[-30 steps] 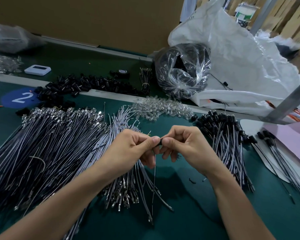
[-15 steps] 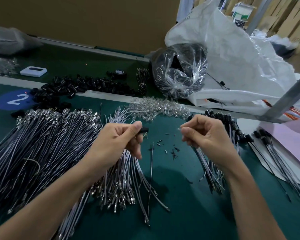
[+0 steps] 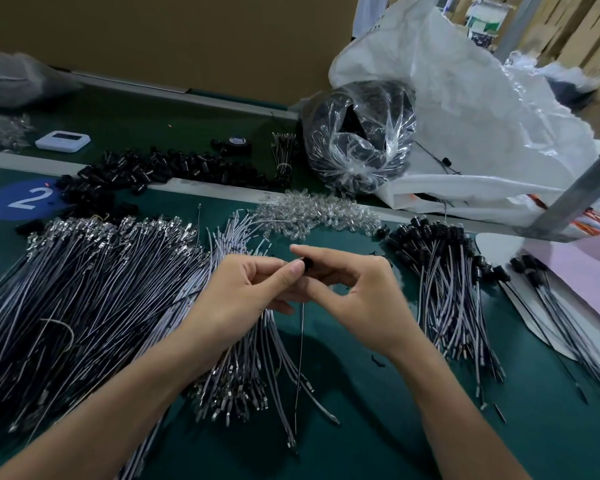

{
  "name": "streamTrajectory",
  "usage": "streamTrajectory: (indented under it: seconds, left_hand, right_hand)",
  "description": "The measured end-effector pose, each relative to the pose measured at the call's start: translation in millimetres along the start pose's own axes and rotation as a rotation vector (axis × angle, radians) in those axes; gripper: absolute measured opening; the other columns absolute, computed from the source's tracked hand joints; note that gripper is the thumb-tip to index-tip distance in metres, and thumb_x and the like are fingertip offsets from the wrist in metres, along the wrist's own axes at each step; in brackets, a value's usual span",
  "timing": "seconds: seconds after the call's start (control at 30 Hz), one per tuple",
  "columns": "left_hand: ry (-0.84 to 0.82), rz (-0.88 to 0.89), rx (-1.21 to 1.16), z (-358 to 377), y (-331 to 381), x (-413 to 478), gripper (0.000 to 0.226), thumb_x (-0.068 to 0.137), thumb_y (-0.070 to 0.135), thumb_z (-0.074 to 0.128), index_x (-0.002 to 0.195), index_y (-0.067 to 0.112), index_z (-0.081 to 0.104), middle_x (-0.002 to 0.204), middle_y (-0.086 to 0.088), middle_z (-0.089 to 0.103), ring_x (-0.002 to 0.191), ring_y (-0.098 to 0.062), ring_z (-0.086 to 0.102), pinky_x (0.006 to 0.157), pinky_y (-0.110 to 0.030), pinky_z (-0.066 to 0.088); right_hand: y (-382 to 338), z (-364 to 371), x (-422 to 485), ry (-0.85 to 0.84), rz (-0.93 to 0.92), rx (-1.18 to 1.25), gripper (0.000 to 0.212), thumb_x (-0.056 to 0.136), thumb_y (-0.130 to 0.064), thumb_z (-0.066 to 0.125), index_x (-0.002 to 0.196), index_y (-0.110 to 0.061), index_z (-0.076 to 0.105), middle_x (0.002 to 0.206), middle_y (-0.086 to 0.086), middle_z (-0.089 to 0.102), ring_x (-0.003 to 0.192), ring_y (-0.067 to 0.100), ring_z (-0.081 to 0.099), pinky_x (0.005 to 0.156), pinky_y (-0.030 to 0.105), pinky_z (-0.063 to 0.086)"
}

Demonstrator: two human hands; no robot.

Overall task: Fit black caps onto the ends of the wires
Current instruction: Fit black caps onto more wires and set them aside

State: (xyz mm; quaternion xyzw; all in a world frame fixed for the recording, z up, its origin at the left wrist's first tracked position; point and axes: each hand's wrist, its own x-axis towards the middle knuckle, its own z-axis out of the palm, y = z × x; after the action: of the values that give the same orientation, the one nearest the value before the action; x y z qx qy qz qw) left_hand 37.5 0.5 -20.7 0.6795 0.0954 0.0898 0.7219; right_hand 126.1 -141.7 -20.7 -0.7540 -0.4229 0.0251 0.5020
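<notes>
Black cap (image 3: 307,265) sits pinched between thumb and finger of the left hand (image 3: 243,296). The right hand (image 3: 368,299) keeps a tight fingertip grip on its far side, likely to push it home. The thin wire (image 3: 300,358) hangs free above the bench (image 3: 361,427). Uncapped wires (image 3: 101,289) lie left, capped wires (image 3: 444,271) right.

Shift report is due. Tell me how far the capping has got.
Done: a fanned pile of grey wires with black caps on the right. In hand: left hand and right hand pinch one small black cap, its thin wire hanging below; whether it is seated is hidden. Left: the far larger heap of uncapped grey wires, with loose black caps behind. Probably under half done.
</notes>
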Motion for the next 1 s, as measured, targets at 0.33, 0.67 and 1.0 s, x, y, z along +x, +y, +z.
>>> streamTrajectory:
  seconds: [0.33, 0.67, 1.0]
  left_hand:
    - [-0.022, -0.053, -0.116, -0.4, 2.7, -1.7, 0.028, 0.083, 0.026, 0.061, 0.096, 0.005, 0.075, 0.095, -0.011, 0.077, 0.085, -0.019, 0.074, 0.069, -0.022, 0.059]
    - [0.019, -0.085, -0.164, -4.1, 1.8, -3.0, 0.022, 0.068, 0.026, 0.072, 0.079, 0.008, 0.078, 0.083, -0.016, 0.076, 0.073, -0.019, 0.074, 0.064, -0.022, 0.058]
    - [0.03, -0.105, -0.279, -4.4, 5.0, -4.7, 0.027, 0.056, 0.029, 0.078, 0.075, 0.01, 0.079, 0.08, -0.017, 0.075, 0.07, -0.019, 0.074, 0.06, -0.021, 0.057]
  right_hand:
    - [-4.0, -0.9, -2.4, 0.02, -0.084, -0.127, 0.042, 0.086, -0.014, 0.07, 0.127, -0.009, 0.065, 0.103, -0.004, 0.075, 0.091, -0.002, 0.07, 0.087, 0.023, 0.055]
    - [-11.1, 1.3, -5.4, -0.129, -0.167, -0.23, 0.021, 0.095, -0.01, 0.056, 0.115, -0.01, 0.061, 0.084, 0.003, 0.071, 0.07, 0.023, 0.067, 0.06, 0.04, 0.053]
    - [-9.5, 11.2, -9.8, -0.021, -0.313, -0.394, 0.036, 0.085, 0.005, 0.054, 0.12, -0.002, 0.061, 0.096, 0.007, 0.07, 0.083, 0.026, 0.064, 0.075, 0.04, 0.053]
